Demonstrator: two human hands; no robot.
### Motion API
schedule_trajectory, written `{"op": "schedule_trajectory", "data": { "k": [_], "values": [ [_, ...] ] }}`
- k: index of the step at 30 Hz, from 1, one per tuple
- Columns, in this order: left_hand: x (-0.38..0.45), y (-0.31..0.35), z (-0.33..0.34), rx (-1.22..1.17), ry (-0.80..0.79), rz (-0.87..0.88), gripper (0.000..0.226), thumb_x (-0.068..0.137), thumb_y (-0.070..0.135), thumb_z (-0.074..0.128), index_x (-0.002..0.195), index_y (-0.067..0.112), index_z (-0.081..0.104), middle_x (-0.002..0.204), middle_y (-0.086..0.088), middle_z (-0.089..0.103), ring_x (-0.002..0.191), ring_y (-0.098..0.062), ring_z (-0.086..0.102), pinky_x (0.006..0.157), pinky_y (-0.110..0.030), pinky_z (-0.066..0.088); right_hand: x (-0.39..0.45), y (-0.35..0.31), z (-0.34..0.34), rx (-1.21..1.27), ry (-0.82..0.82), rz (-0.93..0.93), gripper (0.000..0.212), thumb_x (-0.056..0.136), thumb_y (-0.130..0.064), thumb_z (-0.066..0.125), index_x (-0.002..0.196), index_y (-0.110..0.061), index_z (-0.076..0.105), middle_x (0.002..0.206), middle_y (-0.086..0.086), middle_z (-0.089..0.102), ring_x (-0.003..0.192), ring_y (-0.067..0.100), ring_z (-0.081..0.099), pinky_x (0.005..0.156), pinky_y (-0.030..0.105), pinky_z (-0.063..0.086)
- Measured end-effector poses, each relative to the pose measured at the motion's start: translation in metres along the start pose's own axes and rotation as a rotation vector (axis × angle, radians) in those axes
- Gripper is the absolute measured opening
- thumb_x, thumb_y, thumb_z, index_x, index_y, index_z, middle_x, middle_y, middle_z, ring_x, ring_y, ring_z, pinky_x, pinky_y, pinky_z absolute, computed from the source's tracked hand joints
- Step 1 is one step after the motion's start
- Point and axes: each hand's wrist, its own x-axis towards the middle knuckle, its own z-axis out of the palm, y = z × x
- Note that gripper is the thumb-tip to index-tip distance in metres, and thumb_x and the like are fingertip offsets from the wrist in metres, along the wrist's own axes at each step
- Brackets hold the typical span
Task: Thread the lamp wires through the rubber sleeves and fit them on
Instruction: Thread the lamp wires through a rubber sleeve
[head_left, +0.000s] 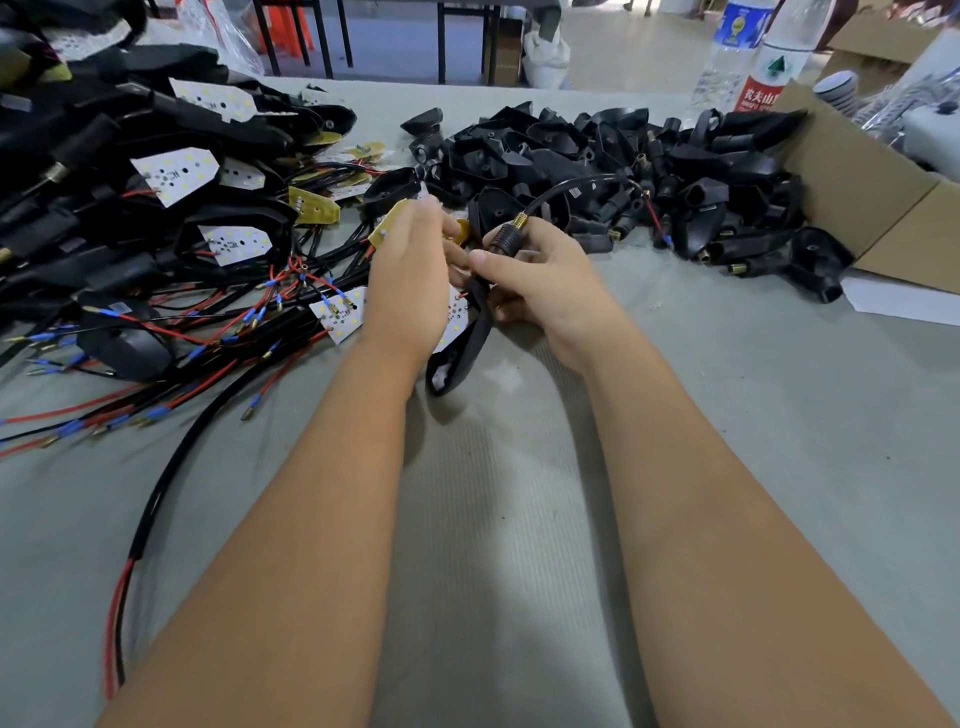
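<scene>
My left hand (413, 275) grips a lamp board (385, 224) with a yellow back, held above the table centre. My right hand (540, 275) pinches the neck of a black rubber sleeve (467, 343), whose wide end hangs down to the table. A brass threaded fitting (518, 224) sticks out of the sleeve's neck. From it a black cable (582, 184) arcs right, ending in a red wire with a blue terminal (667, 239). The two hands are close together, fingertips nearly touching.
A heap of empty black rubber sleeves (597, 161) lies behind the hands. Assembled lamps with white LED boards and red and black wires (208, 322) spread at the left. A cardboard box (872, 202) and two water bottles (748, 57) stand at the right.
</scene>
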Motion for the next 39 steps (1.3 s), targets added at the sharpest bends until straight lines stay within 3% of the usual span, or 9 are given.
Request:
{"op": "schedule_trajectory", "data": {
  "k": [4, 9, 13, 18, 21, 27, 33, 36, 39],
  "values": [
    [0.003, 0.001, -0.003, -0.081, 0.064, -0.031, 0.028, 0.101, 0.029, 0.034, 0.083, 0.019, 0.054, 0.077, -0.003, 0.062, 0.063, -0.011, 0.057, 0.066, -0.030, 0.045, -0.001, 0.002, 0.001, 0.116, 0.006, -0.034, 0.016, 0.092, -0.003, 0.062, 0.097, -0.011, 0.049, 0.062, -0.004, 0.065, 0.057, 0.014, 0.063, 0.048, 0.029, 0.050],
    [0.003, -0.003, -0.005, 0.003, -0.012, 0.012, 0.013, 0.093, 0.026, 0.052, 0.080, 0.022, 0.054, 0.077, 0.005, 0.055, 0.073, -0.008, 0.049, 0.072, -0.027, 0.040, 0.005, 0.004, -0.004, 0.279, 0.237, -0.065, 0.015, 0.094, -0.003, 0.060, 0.098, -0.011, 0.049, 0.079, 0.008, 0.063, 0.074, 0.023, 0.066, 0.067, 0.034, 0.060],
    [0.002, -0.006, -0.004, 0.135, -0.040, 0.048, 0.002, 0.090, 0.023, 0.060, 0.088, 0.021, 0.059, 0.083, 0.006, 0.059, 0.077, -0.008, 0.054, 0.076, -0.029, 0.049, 0.008, 0.004, -0.009, 0.483, 0.333, -0.064, 0.015, 0.095, -0.003, 0.058, 0.095, -0.015, 0.050, 0.080, 0.005, 0.063, 0.071, 0.019, 0.064, 0.066, 0.027, 0.058],
    [0.003, -0.009, -0.006, 0.322, -0.079, 0.082, 0.004, 0.091, 0.019, 0.062, 0.087, 0.019, 0.064, 0.083, -0.003, 0.066, 0.080, -0.025, 0.065, 0.080, -0.037, 0.053, 0.009, 0.004, -0.004, 0.534, 0.309, -0.046, 0.018, 0.094, 0.002, 0.057, 0.104, -0.010, 0.048, 0.086, 0.010, 0.063, 0.072, 0.018, 0.064, 0.059, 0.025, 0.057],
    [0.002, -0.008, -0.007, 0.430, -0.017, 0.135, 0.011, 0.092, 0.026, 0.063, 0.091, 0.020, 0.071, 0.088, -0.002, 0.070, 0.088, -0.023, 0.063, 0.076, -0.032, 0.046, 0.009, 0.005, -0.002, 0.495, 0.281, -0.003, 0.030, 0.090, 0.002, 0.063, 0.112, -0.009, 0.047, 0.098, 0.014, 0.063, 0.086, 0.025, 0.066, 0.075, 0.038, 0.060],
    [-0.002, -0.003, -0.006, 0.303, -0.020, 0.113, 0.018, 0.094, 0.036, 0.060, 0.083, 0.026, 0.069, 0.079, 0.011, 0.067, 0.079, -0.012, 0.061, 0.069, -0.029, 0.047, 0.009, 0.008, -0.003, 0.394, 0.244, -0.007, 0.068, 0.080, 0.012, 0.068, 0.131, -0.016, 0.034, 0.093, 0.010, 0.067, 0.090, 0.029, 0.068, 0.076, 0.038, 0.060],
    [-0.001, -0.002, 0.001, 0.062, -0.001, -0.004, 0.036, 0.087, 0.030, 0.066, 0.071, -0.002, 0.059, 0.068, -0.006, 0.052, 0.069, -0.018, 0.050, 0.079, -0.045, 0.056, 0.011, 0.012, -0.001, 0.419, 0.269, -0.069, 0.064, 0.077, 0.016, 0.068, 0.123, -0.018, 0.040, 0.086, 0.014, 0.070, 0.091, 0.029, 0.068, 0.090, 0.055, 0.054],
    [0.001, -0.002, 0.002, -0.052, -0.014, -0.077, 0.028, 0.083, 0.025, 0.065, 0.067, 0.007, 0.052, 0.067, -0.008, 0.037, 0.072, -0.022, 0.047, 0.083, -0.053, 0.058, 0.012, 0.013, -0.001, 0.450, 0.289, -0.076, 0.061, 0.077, 0.016, 0.068, 0.120, -0.020, 0.043, 0.079, 0.010, 0.070, 0.082, 0.024, 0.069, 0.089, 0.055, 0.055],
    [0.003, -0.004, 0.001, -0.155, -0.049, -0.147, 0.015, 0.086, 0.016, 0.064, 0.078, 0.007, 0.056, 0.080, -0.013, 0.051, 0.080, -0.030, 0.063, 0.072, -0.034, 0.061, 0.011, 0.011, 0.000, 0.498, 0.305, -0.072, 0.058, 0.078, 0.017, 0.066, 0.117, -0.019, 0.043, 0.081, 0.010, 0.068, 0.086, 0.030, 0.067, 0.091, 0.058, 0.053]
  ]
}}
